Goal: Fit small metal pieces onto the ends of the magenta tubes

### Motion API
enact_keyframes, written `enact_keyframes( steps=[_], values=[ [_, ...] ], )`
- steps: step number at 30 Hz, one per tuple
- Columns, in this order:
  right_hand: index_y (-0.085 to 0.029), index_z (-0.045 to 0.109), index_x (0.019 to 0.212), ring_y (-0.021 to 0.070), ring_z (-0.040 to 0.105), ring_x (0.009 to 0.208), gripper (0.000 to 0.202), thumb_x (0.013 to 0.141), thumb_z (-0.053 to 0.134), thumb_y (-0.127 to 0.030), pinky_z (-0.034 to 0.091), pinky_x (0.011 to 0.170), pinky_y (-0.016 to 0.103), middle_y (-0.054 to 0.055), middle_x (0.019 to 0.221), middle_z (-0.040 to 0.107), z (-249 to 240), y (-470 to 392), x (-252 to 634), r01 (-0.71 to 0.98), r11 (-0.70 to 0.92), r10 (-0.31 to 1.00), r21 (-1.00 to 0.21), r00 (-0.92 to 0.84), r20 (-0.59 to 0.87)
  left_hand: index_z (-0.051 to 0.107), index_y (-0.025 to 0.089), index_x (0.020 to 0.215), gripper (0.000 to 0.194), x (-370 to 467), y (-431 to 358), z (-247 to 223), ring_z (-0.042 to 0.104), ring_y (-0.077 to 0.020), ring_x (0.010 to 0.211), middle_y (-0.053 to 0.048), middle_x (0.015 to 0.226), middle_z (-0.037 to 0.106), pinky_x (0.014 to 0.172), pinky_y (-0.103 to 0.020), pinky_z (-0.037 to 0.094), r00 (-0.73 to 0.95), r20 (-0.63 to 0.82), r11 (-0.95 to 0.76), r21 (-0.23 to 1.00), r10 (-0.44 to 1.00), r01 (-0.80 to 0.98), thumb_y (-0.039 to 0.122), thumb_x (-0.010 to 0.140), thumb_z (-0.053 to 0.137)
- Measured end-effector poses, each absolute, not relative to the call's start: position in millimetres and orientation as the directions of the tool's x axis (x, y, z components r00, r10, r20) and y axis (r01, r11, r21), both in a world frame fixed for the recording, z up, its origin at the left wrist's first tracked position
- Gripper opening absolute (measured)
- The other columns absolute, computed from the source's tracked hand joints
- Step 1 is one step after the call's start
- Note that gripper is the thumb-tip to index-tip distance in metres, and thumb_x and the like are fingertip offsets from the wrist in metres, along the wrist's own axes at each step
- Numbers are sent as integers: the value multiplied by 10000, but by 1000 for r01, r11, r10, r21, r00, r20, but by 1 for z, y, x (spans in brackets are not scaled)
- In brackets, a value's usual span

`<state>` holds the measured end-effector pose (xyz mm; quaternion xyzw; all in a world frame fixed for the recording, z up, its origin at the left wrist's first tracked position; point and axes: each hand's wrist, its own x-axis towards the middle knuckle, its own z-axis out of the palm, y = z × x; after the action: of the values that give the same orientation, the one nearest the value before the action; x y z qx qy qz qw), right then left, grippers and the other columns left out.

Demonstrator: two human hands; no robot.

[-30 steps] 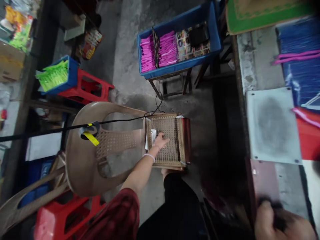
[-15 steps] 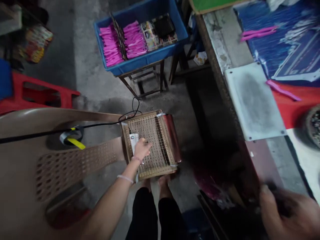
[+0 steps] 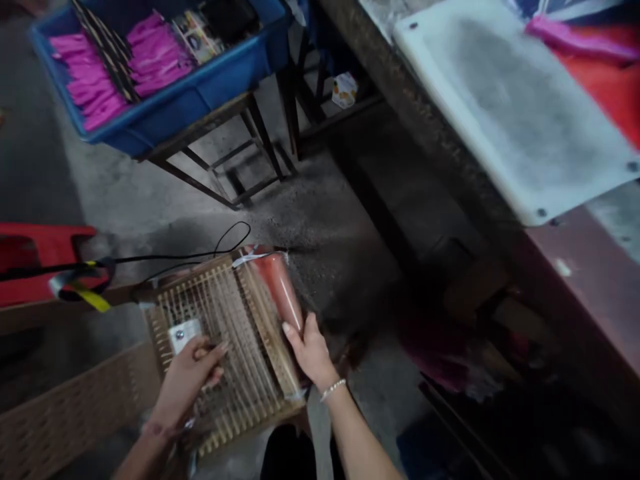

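A wooden frame (image 3: 267, 330) strung with many thin parallel cords lies over a brown plastic chair with a perforated back (image 3: 85, 407). Along its right side runs a glossy reddish-brown rounded piece (image 3: 286, 293). My right hand (image 3: 311, 347) grips this piece near its lower end, thumb on top and fingers round the outer side. Above the cords, my left hand (image 3: 197, 367) is closed with the fingers curled; whatever may be in them is hidden. Just beyond it a white plate (image 3: 184, 333) with a round metal fitting rests at the frame's left part.
A blue bin (image 3: 200, 87) with bundled pink strips stands on a wooden stool (image 3: 210, 133). On the right is a worktable edge (image 3: 430, 127) with a pale board (image 3: 505, 100) and a pink strip (image 3: 580, 41). A black cable (image 3: 165, 257) crosses by a tape roll (image 3: 83, 280) and a red stool (image 3: 50, 247).
My right hand has come from the worktable at lower right to the reddish-brown piece. My left hand stays over the cords. The view has shifted right and closer.
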<state>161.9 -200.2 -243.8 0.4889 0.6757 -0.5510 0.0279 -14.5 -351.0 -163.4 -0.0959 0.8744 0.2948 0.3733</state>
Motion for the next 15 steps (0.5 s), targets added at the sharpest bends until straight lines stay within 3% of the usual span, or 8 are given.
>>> enact_keyframes(
  steps=[4,8,15],
  values=[
    [-102,503,1372,314,728,1081,533,987,511,-471,552,884,387,194,1198,724,-226,-245,141,703,-109,579,-703,-530,-619,580,200,787,574,-31,-389,-152,574,-129,401,135,479,463,390,-213,458,-737,-676,818,434,18,-378,543,457,901],
    [-125,484,1390,330,740,1047,546,992,514,-498,548,852,387,172,1184,728,-208,-252,121,739,-81,520,-669,-541,-661,603,193,755,636,-45,-411,-145,555,-128,400,108,475,524,396,-221,454,-758,-652,840,391,-35,-375,601,378,912],
    [-137,505,1349,318,739,1057,482,1026,489,-494,522,867,393,136,1165,743,-211,-238,101,795,3,462,-607,-539,-704,603,195,744,639,-51,-418,-158,563,-152,404,88,447,528,410,-241,457,-751,-658,865,345,-54,-365,694,438,860]
  ],
)
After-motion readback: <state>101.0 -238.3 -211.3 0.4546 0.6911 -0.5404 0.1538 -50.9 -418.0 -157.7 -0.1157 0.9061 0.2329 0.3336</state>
